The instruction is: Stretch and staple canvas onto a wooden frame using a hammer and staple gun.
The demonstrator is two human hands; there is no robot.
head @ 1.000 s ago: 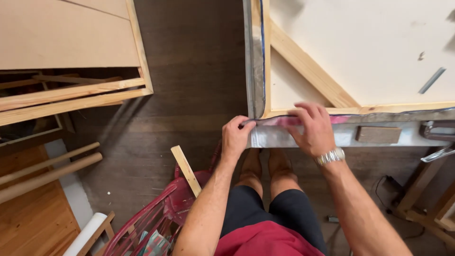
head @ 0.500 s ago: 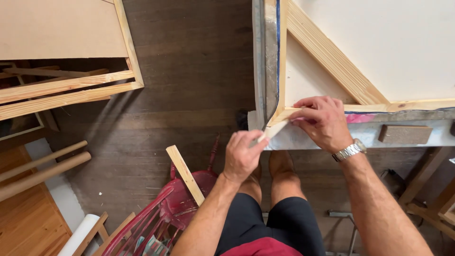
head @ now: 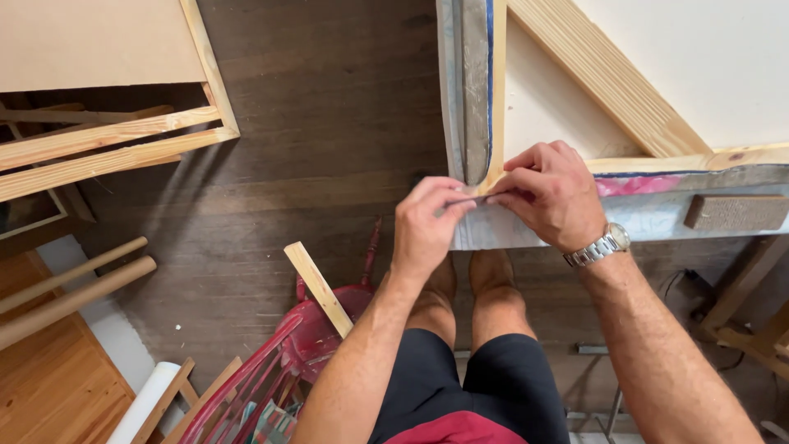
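Head cam looking straight down, so going left to right. Far left of the hands there's a stack of wooden frames [head: 107, 140] on the dark floor [head: 329, 123], and below those a pair of dowels [head: 70, 284]. Closer in, down and left of the left hand, sits a red chair [head: 271, 362] with a short wood strip [head: 316, 288] lying across it.

Left hand [head: 426, 226] is pinched shut, thumb and fingers closed on a flap of canvas [head: 485, 230] at the corner of a stretcher [head: 604, 74]. The fold sits right at the fingertips, between the two hands, just under the point where the two wooden bars meet. I can't tell exactly how the fabric is tucked under there, the fingers cover it.

Right hand [head: 549, 193] is touching the left one at the fingertips, also closed on that same corner fold, pressing it against the lower bar. There's a metal watch [head: 598, 247] on that wrist.

Up from the grip runs the left edge of the stretcher with grey canvas wrapped over it and a blue line along it. Right of the grip the bottom edge carries on with a pink smear on the fabric, and a diagonal brace crosses the corner above. Further right, well apart from the hands, a small brown block [head: 735, 212] rests on the canvas edge. Bare feet [head: 468, 284] are directly below the grip.
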